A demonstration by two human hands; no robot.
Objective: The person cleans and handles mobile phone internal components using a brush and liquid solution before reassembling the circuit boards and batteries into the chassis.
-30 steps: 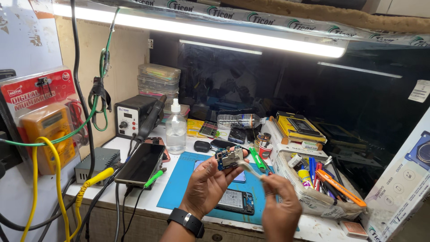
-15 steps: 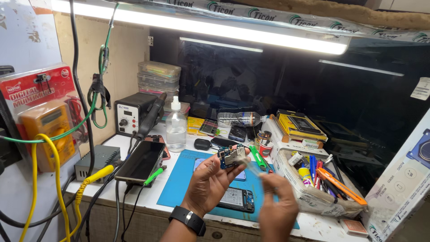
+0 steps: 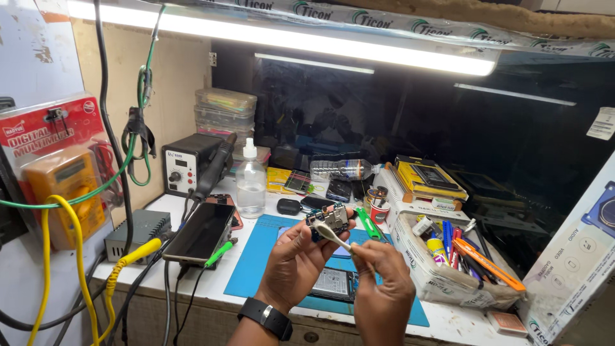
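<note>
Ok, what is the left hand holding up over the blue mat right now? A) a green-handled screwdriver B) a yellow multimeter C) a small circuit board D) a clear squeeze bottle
C: the left hand pinches a small circuit board by its edges, while the right hand puts a pale brush to it.

We have only one view, from a camera worn on our head. It looks forward and somewhat downward across the surface (image 3: 192,288), toward the dark back panel (image 3: 397,122) at twelve o'clock. Our hands come up from the bottom edge at about six o'clock, the left hand (image 3: 301,259) and right hand (image 3: 382,288) close to the lens and just below the middle of the frame. The lamp (image 3: 282,35) runs across the top from eleven to one o'clock. The left wall (image 3: 25,45) fills nine o'clock, and a tilted box (image 3: 570,263) cuts in at four o'clock. With no second view, nothing is shared.
</note>
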